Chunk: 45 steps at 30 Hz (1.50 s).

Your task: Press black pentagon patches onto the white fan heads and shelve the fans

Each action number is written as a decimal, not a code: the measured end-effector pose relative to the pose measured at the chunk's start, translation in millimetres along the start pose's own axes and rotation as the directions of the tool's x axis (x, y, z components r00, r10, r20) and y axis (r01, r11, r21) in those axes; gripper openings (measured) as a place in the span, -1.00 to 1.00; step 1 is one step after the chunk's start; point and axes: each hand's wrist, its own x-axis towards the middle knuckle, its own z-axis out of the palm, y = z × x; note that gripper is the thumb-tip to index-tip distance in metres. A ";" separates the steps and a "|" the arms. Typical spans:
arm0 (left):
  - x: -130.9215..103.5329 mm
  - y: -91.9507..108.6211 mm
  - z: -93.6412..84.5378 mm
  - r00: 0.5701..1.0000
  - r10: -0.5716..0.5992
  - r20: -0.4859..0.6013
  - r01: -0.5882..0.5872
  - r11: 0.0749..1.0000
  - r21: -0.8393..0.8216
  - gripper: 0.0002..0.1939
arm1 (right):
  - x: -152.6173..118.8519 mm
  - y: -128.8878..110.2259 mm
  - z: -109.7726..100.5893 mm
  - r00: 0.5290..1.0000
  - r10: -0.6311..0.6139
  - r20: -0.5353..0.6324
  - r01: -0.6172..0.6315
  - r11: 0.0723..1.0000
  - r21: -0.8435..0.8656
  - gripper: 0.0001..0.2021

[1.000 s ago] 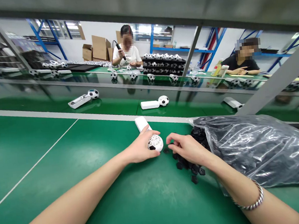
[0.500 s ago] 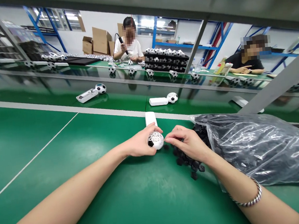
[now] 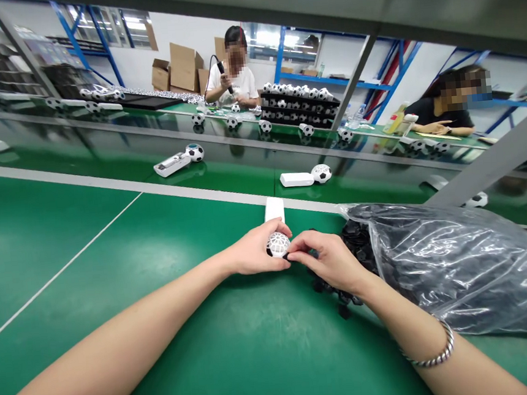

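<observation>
My left hand (image 3: 254, 247) is closed around the ball-shaped head of a soccer-ball gadget (image 3: 278, 243), white with a web-like grille and black patches. Its white handle (image 3: 274, 209) points away from me on the green table. At the ball's lower right edge, my right hand (image 3: 327, 259) pinches a small black piece (image 3: 286, 257), partly hidden by the fingertips. Below and beside the right hand lies a pile of small black pieces (image 3: 345, 310), spilling from a clear plastic bag (image 3: 472, 265).
Beyond the table's pale edge strip (image 3: 199, 197), a belt carries similar gadgets (image 3: 297, 178), one showing an opened handle (image 3: 172, 164). Across it, a person (image 3: 232, 80) holds a black tool beside stacked trays of balls (image 3: 299, 108). Another person (image 3: 444, 108) sits at right. A slanted post (image 3: 494, 146) stands at right.
My right hand has come in against the ball's lower right edge with the black piece. The ball has turned slightly in my left hand. Gadgets on the near belt have shifted right.
</observation>
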 end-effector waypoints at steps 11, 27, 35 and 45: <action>-0.4 3.3 5.4 0.999 0.004 -0.041 -0.005 1.000 -0.023 -0.64 | 1.9 14.3 11.2 0.976 0.210 -0.054 -0.193 0.954 0.230 -0.82; 1.6 -12.2 -2.6 0.963 -0.168 -0.213 0.191 0.977 0.092 -0.32 | -3.8 17.1 4.2 0.955 0.273 0.118 -0.242 0.943 -0.229 -0.90; -2.6 -5.0 -19.4 0.987 -0.164 0.005 0.163 0.985 0.049 -0.34 | -1.7 22.8 8.1 0.945 0.290 0.153 -0.260 0.947 -0.191 -0.94; -2.6 -4.8 -15.0 0.988 -0.141 -0.068 0.147 0.984 0.100 -0.39 | -3.2 16.3 -0.3 0.952 0.300 0.057 -0.296 0.953 -0.064 -0.90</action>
